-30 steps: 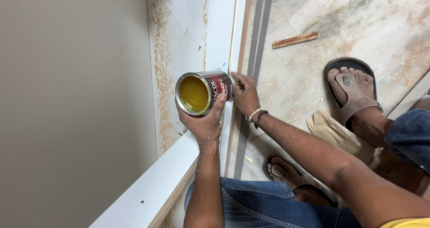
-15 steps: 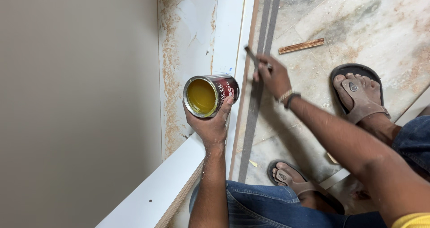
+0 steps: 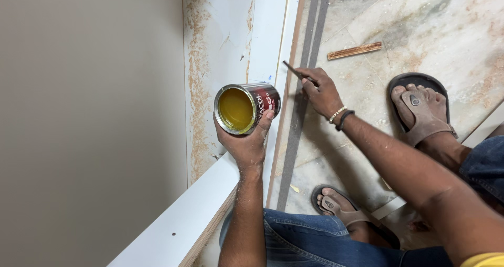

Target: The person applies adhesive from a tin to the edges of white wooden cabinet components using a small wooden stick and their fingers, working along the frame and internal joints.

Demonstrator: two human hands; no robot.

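Tin [image 3: 245, 108] is our landmark here: a round metal can tipped on its side with its open mouth facing us, yellow glue inside, and a red, black and white label wrapped round its wall. Our left hand [image 3: 245, 143] grips it from below, fingers curled around the body and thumb [image 3: 264, 121] pressed on the label side. Right of the tin, our right hand [image 3: 321, 91] pinches a thin dark stick [image 3: 295, 72] (a spreader of some kind, its tip pointing up and left), fingers closed on it, held over the grey strip [image 3: 302, 104] that runs along the floor. Just beside the tin, between it and the strip, stands a white board [image 3: 265, 41] on edge. Well right of the tin, a wooden sliver [image 3: 354, 51] lies on the marble floor [image 3: 446, 25], with sandalled feet [image 3: 420, 109] nearer us.
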